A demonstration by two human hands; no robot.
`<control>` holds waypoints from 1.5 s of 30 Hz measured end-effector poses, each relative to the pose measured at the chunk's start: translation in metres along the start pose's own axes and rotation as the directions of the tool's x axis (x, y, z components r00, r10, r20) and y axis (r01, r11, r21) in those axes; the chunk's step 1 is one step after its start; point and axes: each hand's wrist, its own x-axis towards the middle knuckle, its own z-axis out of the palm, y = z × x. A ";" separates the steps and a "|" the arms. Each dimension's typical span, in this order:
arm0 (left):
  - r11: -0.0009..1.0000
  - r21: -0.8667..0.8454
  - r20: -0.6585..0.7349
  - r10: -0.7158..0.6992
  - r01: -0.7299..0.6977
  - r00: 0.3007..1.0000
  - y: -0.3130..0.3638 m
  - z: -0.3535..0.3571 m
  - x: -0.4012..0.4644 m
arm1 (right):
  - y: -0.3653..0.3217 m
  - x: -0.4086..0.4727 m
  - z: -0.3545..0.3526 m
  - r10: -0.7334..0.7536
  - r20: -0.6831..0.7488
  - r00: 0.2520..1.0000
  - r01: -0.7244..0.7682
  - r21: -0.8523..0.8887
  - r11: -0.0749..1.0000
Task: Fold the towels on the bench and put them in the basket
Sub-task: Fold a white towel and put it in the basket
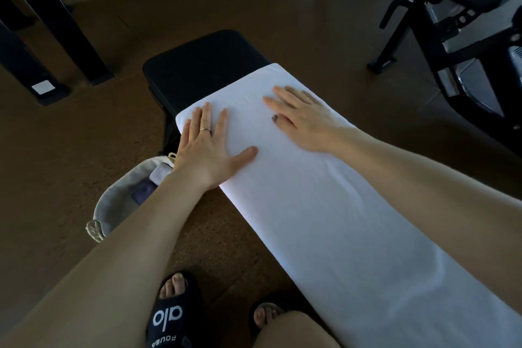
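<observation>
A long white towel [324, 206] lies flat along the black padded bench [203, 65], from the lower right up to the bench's middle. My left hand [209, 147] lies flat on the towel's far left corner, fingers straight and spread. Flat on the towel near its far right edge rests my right hand [302, 118], fingers pointing up and left. A grey fabric basket [113, 200] sits on the floor left of the bench, partly hidden by my left forearm, with purple and pale cloth inside.
Brown floor surrounds the bench. Black gym equipment [457, 45] stands at the right. A dark rack frame [56, 37] stands at the upper left. My feet in black slides [172, 316] are beside the bench at the bottom.
</observation>
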 end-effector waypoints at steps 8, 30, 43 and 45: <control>0.987 0.158 -0.056 -0.008 0.017 0.998 0.027 -0.013 -0.014 | 0.018 -0.069 -0.018 0.399 -0.152 0.904 -0.397 0.041 0.917; 0.936 0.140 0.295 0.273 -0.324 0.916 0.133 0.018 -0.118 | 0.002 -0.316 0.044 0.685 -0.066 0.726 -0.682 0.064 0.729; 0.833 0.139 0.577 0.372 -0.536 0.727 0.223 0.008 -0.186 | 0.013 -0.355 0.040 0.739 -0.039 0.673 -0.730 0.125 0.671; 0.801 0.212 0.576 0.360 -0.559 0.734 0.218 0.013 -0.199 | 0.020 -0.376 0.046 0.811 -0.035 0.584 -0.801 0.134 0.583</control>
